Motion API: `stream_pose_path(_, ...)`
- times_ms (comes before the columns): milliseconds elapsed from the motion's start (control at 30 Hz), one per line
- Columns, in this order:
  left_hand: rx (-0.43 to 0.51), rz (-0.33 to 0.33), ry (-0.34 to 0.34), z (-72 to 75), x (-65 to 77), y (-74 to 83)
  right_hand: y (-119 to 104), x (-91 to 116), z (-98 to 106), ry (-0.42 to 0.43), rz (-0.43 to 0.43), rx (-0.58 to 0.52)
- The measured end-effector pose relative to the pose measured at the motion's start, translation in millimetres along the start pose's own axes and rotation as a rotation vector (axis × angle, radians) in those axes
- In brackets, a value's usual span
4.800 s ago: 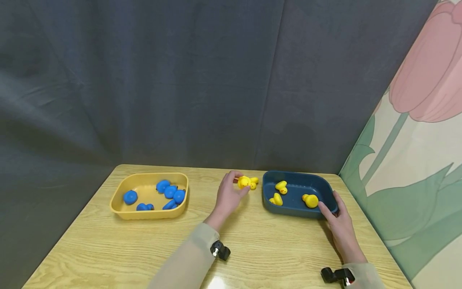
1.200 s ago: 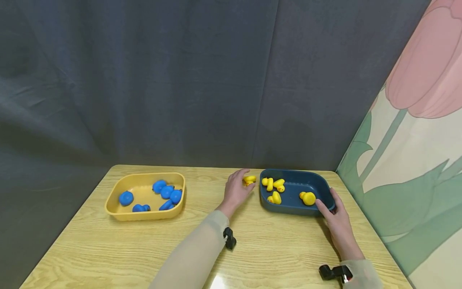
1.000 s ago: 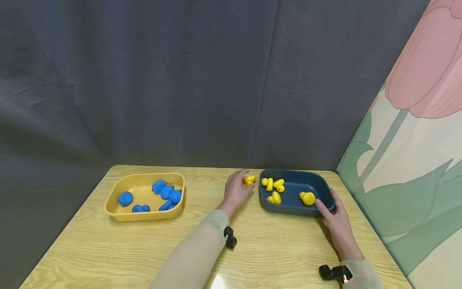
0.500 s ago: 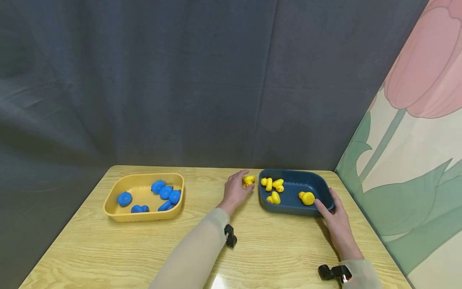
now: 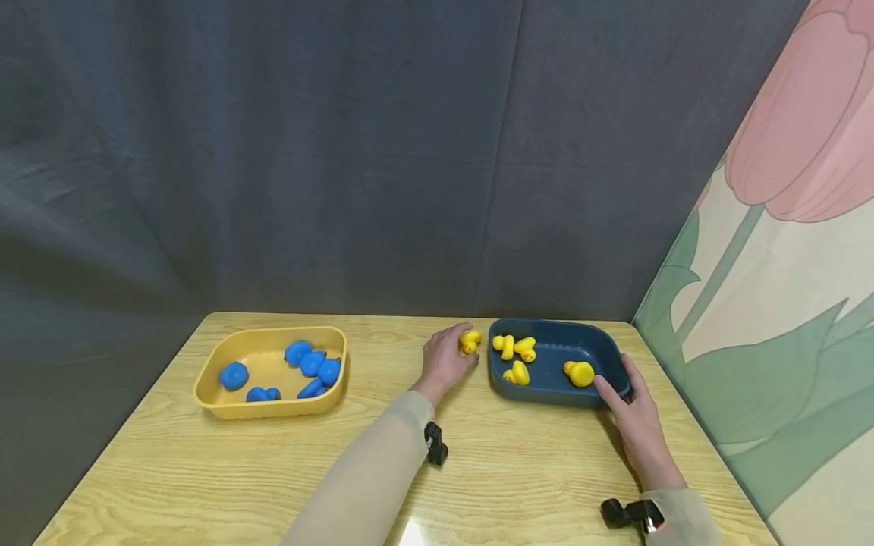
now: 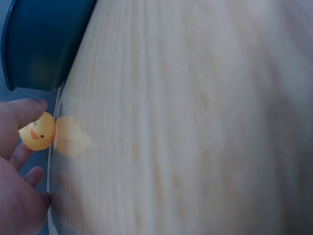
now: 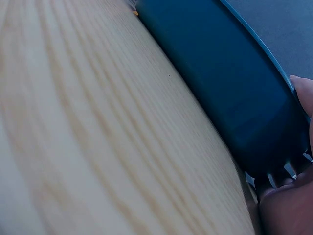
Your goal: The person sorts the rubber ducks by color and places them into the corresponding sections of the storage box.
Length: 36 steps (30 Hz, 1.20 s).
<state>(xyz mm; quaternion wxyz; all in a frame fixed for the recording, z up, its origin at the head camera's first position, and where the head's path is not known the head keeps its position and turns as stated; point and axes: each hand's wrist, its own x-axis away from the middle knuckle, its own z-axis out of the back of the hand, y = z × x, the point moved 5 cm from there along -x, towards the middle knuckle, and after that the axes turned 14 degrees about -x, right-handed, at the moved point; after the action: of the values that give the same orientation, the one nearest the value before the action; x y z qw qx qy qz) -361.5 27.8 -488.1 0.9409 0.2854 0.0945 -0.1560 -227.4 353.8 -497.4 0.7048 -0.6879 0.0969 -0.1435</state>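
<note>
My left hand [image 5: 447,358] pinches a yellow rubber duck [image 5: 470,343] just left of the dark blue tray [image 5: 546,395]. In the left wrist view the duck's face [image 6: 39,132] shows between my thumb and fingers, close to the tabletop. With my right hand [image 5: 638,425] I grip the tray's right end, the thumb over its rim and the fingers along the outside. Several yellow rubber ducks lie in that tray: a group toward its left end, and one duck [image 5: 580,373] near my right thumb. The right wrist view shows the tray's side wall [image 7: 234,88] beside my hand.
A yellow tray [image 5: 273,410] stands on the left of the wooden table [image 5: 492,470], with several blue rubber ducks [image 5: 312,364] in it. Behind the table hangs a dark grey curtain [image 5: 341,152]. A tulip-patterned wall covering [image 5: 785,303] borders the right side.
Since the oldest frame, another yellow duck has come to lie in the blue tray's back left corner. My left hand now holds the duck left outside, slightly turned. My right hand stays on the tray.
</note>
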Motion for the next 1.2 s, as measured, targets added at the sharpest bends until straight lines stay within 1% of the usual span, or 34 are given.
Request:
stream_pose_path(167, -0.019, 0.014, -0.003, -2.8, -2.1, -2.5, 0.7, -0.7, 0.0, 0.003, 0.004, -0.002)
stream_pose_path(367, -0.017, 0.025, -0.01, -4.0, -3.2, -2.5, 2.1, -1.3, 0.8, 0.003, 0.003, 0.003)
stream_pose_path(600, -0.006, 0.04, 0.009, -4.0, -3.3, -1.6, 1.3, -1.1, 0.4, 0.004, 0.009, 0.004)
stream_pose_path(800, -0.004, 0.048, 0.021, -4.7, -2.0, -4.5, 0.6, -0.8, -0.3, 0.007, 0.006, 0.005)
stream_pose_path(900, 0.02, 0.058, 0.024, -3.3, -0.4, -6.6, 1.5, -0.7, -0.5, 0.001, 0.018, 0.003)
stream_pose_path(1067, 0.096, 0.077, 0.03, 2.6, 4.1, -8.4, 2.2, 0.4, -0.2, -0.016, 0.046, -0.01)
stream_pose_path(1200, 0.143, 0.099, 0.023, 6.3, 7.1, -10.0, 2.3, 0.7, 0.1, -0.024, 0.059, -0.008)
